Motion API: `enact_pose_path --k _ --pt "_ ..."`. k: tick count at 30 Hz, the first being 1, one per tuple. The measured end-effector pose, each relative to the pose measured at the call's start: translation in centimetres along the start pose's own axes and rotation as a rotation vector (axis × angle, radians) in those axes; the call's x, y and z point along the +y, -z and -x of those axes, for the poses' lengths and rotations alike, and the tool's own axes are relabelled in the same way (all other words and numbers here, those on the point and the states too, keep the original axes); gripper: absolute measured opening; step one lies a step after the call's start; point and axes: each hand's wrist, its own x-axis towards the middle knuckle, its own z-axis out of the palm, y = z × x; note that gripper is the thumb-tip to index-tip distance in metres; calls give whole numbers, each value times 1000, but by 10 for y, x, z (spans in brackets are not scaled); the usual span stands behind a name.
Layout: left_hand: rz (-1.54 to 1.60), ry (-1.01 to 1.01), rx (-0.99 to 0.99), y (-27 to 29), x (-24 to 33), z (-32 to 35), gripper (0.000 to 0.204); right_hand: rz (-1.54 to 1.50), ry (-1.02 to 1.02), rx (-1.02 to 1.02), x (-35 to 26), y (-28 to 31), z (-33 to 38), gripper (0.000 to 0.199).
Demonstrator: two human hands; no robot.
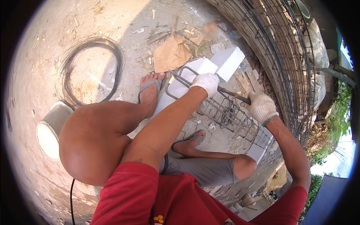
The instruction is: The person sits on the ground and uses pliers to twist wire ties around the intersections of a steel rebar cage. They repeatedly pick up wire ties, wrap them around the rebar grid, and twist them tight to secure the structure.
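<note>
My left hand (pixel 205 83), in a white knit glove, is closed round a dark steel bar (pixel 229 93) beside the bent rods at the end of a rebar cage (pixel 240 122). Whether its fingers also grip a cage rod is hidden. Farther right, my right hand (pixel 261 107), gloved too, is closed at the bar's brownish end. The bar slants across the cage, its far tip past my left hand. Below my hands the cage runs toward the lower right, with square rod loops along it. White blocks (pixel 228 62) lie under and beyond its near end.
A coil of thin wire (pixel 119 71) lies on the ground at left, near a pale bucket (pixel 48 139). Torn brown paper (pixel 170 55) and scraps lie ahead. A large curved stack of rebar mesh (pixel 275 41) rises along the right. My sandaled feet straddle the work.
</note>
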Motion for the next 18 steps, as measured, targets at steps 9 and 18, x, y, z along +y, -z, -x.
enact_pose_path --k 9,18 --pt "-1 7 -32 6 3 4 43 128 155 46 6 -2 2 50" --pt "-1 -19 -42 9 2 2 44 -264 29 -278 17 3 -6 37"
